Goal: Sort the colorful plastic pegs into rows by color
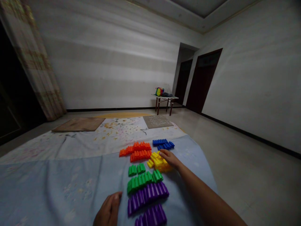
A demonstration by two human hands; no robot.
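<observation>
My right hand reaches over a loose heap of small yellow ribbed plastic pieces, its fingers curled down onto them. Exactly how many it grips is hidden. Lower left, my left hand rests on the blue cloth with its fingers loosely extended and nothing visible in it. Just right of it are rows of purple pieces, standing side by side. Green pieces line up beyond these, then orange pieces. Two short rows of blue pieces sit past the yellow heap.
A floral and blue cloth covers the table, whose rounded edge runs close by my right forearm. A brown board and a grey patterned mat lie at the far side. Across the room, a small table holds a colourful bag.
</observation>
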